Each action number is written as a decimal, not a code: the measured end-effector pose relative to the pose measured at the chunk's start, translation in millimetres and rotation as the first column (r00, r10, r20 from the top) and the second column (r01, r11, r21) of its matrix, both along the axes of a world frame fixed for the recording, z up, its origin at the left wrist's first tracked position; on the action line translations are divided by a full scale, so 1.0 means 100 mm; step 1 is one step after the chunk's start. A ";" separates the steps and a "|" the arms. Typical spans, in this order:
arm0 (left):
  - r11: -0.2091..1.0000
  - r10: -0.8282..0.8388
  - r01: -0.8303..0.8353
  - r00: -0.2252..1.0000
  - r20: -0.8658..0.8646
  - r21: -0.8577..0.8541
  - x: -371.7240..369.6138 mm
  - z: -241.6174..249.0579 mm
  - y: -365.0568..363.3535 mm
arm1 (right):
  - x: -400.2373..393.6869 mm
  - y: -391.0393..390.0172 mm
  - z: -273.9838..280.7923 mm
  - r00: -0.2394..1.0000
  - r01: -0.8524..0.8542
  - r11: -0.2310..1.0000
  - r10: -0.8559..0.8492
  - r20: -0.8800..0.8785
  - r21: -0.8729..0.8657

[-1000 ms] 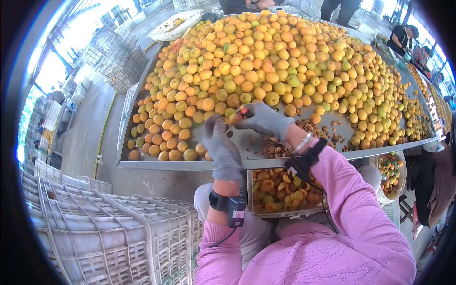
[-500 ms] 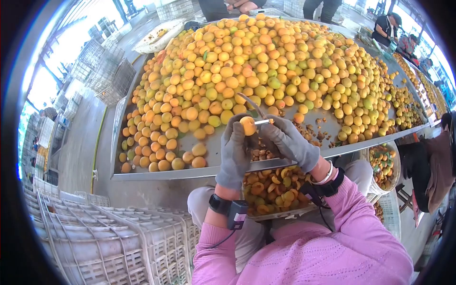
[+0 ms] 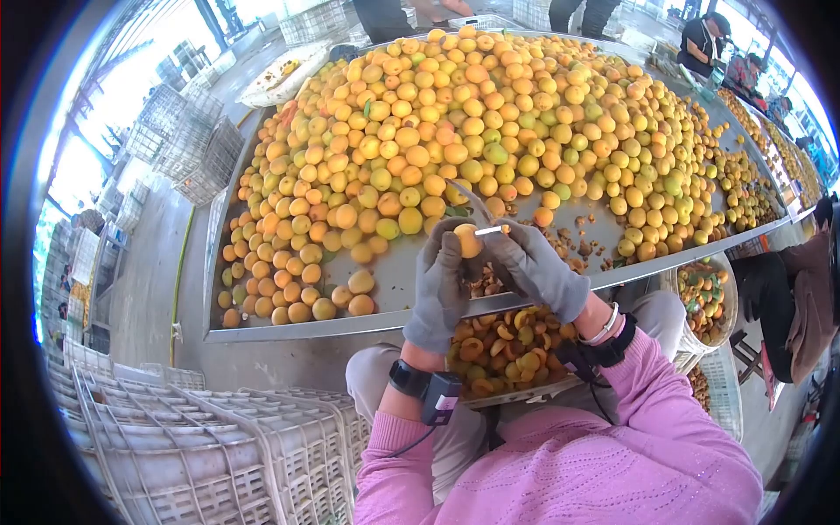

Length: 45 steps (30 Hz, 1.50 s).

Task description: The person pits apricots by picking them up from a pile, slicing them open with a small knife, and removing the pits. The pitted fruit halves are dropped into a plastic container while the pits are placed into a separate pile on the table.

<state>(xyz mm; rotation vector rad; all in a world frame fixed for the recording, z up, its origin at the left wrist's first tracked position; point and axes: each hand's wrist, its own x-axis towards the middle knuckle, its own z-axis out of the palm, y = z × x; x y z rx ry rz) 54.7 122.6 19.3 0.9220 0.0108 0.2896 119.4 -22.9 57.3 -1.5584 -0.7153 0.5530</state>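
Note:
My gloved left hand (image 3: pixel 440 289) is closed around a whole orange apricot (image 3: pixel 469 241), which shows between thumb and fingers. Facing it, my gloved right hand (image 3: pixel 549 273) grips a knife with a dark curved blade (image 3: pixel 473 203) that points up and away to the left. A short white stick-like piece (image 3: pixel 491 230) juts from the right hand to the apricot's side. Both hands are just above the near edge of a metal table (image 3: pixel 402 320). Beneath them, a basket of halved apricots (image 3: pixel 503 350) sits at my lap.
A large heap of apricots (image 3: pixel 472 114) covers much of the table. Pits and scraps (image 3: pixel 569 249) lie right of my hands. Plastic crates (image 3: pixel 201 437) stand at the lower left, and another basket of fruit (image 3: pixel 703 302) is at the right. Other people (image 3: pixel 703 48) work farther back.
The view has shifted slightly. The apricot and both hands stay close together, with the left hand a little farther right and the white piece still against the fruit.

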 end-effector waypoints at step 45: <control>0.975 -0.191 0.190 0.982 0.005 -0.117 0.05 0.09 -0.09 | -0.20 -0.42 -0.12 0.987 0.089 0.985 -0.068 0.142 -0.149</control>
